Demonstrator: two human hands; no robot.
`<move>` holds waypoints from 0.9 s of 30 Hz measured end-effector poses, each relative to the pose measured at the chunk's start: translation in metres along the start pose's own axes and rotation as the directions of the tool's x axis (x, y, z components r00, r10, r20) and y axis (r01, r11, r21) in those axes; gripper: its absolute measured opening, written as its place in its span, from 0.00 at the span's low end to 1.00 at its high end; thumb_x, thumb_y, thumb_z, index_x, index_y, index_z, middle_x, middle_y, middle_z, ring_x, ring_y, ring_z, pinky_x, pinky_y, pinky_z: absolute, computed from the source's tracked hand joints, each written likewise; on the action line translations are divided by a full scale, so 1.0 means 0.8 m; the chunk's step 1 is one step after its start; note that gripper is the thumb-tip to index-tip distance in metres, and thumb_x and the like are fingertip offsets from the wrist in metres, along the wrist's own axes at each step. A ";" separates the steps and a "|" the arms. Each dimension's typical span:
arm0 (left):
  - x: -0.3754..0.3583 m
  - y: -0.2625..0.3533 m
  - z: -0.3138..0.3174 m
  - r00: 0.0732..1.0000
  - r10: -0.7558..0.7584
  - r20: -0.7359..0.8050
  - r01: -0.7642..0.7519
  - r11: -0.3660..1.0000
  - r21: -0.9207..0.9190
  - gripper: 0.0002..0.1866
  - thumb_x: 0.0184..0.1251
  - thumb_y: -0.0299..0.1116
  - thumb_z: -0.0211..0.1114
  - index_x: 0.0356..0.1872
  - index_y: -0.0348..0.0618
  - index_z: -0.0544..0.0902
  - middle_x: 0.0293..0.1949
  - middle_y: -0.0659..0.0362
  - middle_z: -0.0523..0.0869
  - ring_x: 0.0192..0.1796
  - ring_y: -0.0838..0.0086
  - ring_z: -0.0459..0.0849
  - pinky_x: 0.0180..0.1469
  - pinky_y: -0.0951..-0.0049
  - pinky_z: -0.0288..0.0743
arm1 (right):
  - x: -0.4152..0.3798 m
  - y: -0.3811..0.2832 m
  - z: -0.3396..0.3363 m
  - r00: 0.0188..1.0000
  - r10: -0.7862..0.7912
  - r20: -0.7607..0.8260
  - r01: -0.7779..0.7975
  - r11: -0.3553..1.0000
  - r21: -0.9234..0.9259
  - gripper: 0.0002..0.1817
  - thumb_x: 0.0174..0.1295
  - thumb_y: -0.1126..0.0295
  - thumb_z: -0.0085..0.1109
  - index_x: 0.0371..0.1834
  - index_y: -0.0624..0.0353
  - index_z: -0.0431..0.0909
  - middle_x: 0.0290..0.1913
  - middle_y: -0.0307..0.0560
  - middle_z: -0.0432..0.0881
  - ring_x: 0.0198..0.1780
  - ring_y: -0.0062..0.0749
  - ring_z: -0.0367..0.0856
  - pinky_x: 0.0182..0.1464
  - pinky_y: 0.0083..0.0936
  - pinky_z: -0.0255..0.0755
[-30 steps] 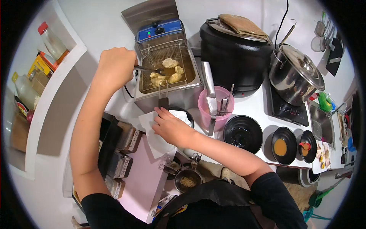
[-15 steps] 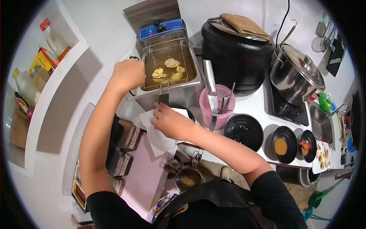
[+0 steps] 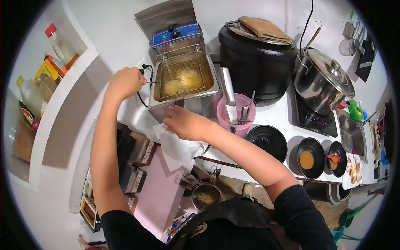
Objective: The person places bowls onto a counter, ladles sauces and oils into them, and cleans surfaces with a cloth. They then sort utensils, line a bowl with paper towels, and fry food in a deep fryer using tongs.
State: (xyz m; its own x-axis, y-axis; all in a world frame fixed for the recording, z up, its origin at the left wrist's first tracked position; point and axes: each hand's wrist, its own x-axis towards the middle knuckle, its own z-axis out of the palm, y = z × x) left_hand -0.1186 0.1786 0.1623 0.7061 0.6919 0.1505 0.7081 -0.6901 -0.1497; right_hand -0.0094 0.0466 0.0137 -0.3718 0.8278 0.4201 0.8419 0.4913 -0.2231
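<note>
My left hand [image 3: 127, 82] is closed around the end of a thin metal utensil [image 3: 153, 82] at the left side of the deep fryer [image 3: 210, 95]. The utensil reaches over the frying basket [image 3: 196, 62], its far end among the food. Pale battered pieces [image 3: 189, 79] lie in bubbling yellow oil inside the basket, their outlines blurred. With its fingers closed, my right hand [image 3: 187, 123] grips the dark basket handle [image 3: 179, 101] at the fryer's front. White paper [image 3: 175, 146] lies just below that hand.
A pink cup [image 3: 225, 121] of utensils stands right of the fryer, before a large black pot [image 3: 258, 62]. Further right are black bowls [image 3: 266, 141] and a steel pot [image 3: 321, 79] on an induction cooker [image 3: 314, 118]. Labelled containers [image 3: 137, 148] sit lower left.
The basket has gone down into the oil, which now bubbles over the pieces. My left hand has moved left, showing the thin utensil. My right hand stays at the handle.
</note>
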 end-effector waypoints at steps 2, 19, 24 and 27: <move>0.009 -0.007 -0.008 0.999 0.023 0.041 -0.023 1.000 -0.017 0.09 0.56 0.39 0.63 0.30 0.48 0.87 0.32 0.51 0.86 0.39 0.58 0.84 0.42 0.63 0.76 | 0.002 0.001 0.002 1.000 0.000 0.010 0.000 1.000 -0.011 0.10 0.58 0.65 0.53 0.36 0.61 0.76 0.40 0.52 0.77 0.53 0.49 0.70 0.60 0.39 0.60; 0.058 0.057 0.060 0.992 0.122 -0.026 -0.115 0.977 0.179 0.10 0.53 0.41 0.63 0.30 0.48 0.86 0.33 0.51 0.85 0.37 0.57 0.84 0.40 0.59 0.77 | -0.134 -0.111 -0.060 0.972 0.156 -0.176 -0.118 0.971 0.207 0.20 0.55 0.66 0.59 0.51 0.60 0.72 0.62 0.56 0.62 0.69 0.57 0.51 0.68 0.47 0.51; 0.055 0.060 0.061 0.998 0.070 -0.006 -0.069 0.993 0.092 0.10 0.55 0.39 0.61 0.34 0.51 0.86 0.34 0.51 0.85 0.40 0.56 0.83 0.43 0.60 0.77 | -0.175 -0.125 -0.070 0.949 0.275 -0.154 -0.249 0.954 0.169 0.18 0.56 0.66 0.59 0.51 0.56 0.72 0.62 0.54 0.62 0.69 0.57 0.51 0.68 0.47 0.52; 0.047 0.042 0.045 0.994 -0.051 -0.100 0.049 0.999 -0.016 0.10 0.57 0.38 0.60 0.36 0.53 0.87 0.34 0.52 0.86 0.40 0.57 0.84 0.43 0.60 0.77 | -0.199 -0.130 -0.075 0.924 0.347 -0.160 -0.320 0.932 0.172 0.18 0.56 0.67 0.59 0.51 0.55 0.72 0.63 0.54 0.62 0.69 0.57 0.51 0.68 0.47 0.52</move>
State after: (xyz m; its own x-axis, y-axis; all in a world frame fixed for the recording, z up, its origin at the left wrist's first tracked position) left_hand -0.0678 0.1891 0.1277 0.6657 0.7014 0.2546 0.7420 -0.6584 -0.1263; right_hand -0.0145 -0.1528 0.0228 0.0114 0.8920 0.4519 0.8360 0.2395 -0.4937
